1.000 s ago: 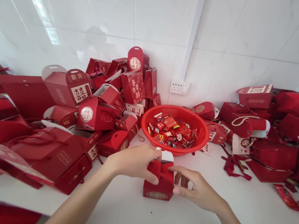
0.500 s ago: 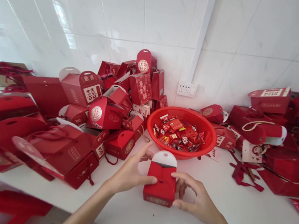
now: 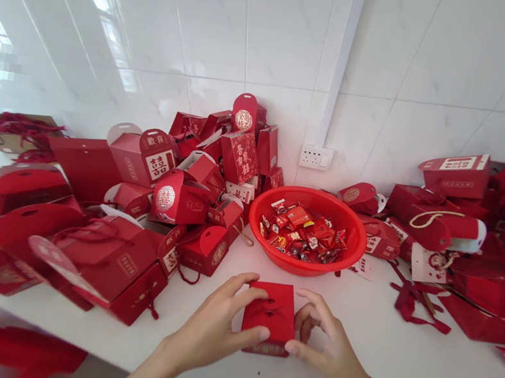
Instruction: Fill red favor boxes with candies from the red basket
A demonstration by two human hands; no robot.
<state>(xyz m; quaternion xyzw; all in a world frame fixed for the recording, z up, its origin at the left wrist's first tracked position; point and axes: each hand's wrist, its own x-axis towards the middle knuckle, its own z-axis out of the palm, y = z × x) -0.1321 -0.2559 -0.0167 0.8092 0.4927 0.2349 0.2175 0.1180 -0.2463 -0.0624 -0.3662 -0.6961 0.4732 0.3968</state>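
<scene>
A small red gift box (image 3: 280,312) sits on the white table in front of me, its lid flaps folded down on top. Gold print shows along its front face. My left hand (image 3: 222,317) grips it from the left, with the thumb near the front top edge and a fingertip over the flaps. At the right side, my right hand (image 3: 329,336) spans the box, thumb by the front corner and forefinger by the rear corner, the other fingers curled. Behind the box stands a red plastic basket (image 3: 302,266) holding many wrapped sweets (image 3: 299,230).
Red gift boxes (image 3: 104,254) are heaped on the left, with more stacked (image 3: 241,154) against the tiled wall. Another pile of boxes (image 3: 495,277) lies on the right, beside a dark red ribbon (image 3: 417,306). A red stool (image 3: 8,354) stands below the table's front edge.
The box's raised rear flap, white on its inner side, has been folded down over the top. My left fingers have moved onto the top; my right forefinger has shifted to the rear corner.
</scene>
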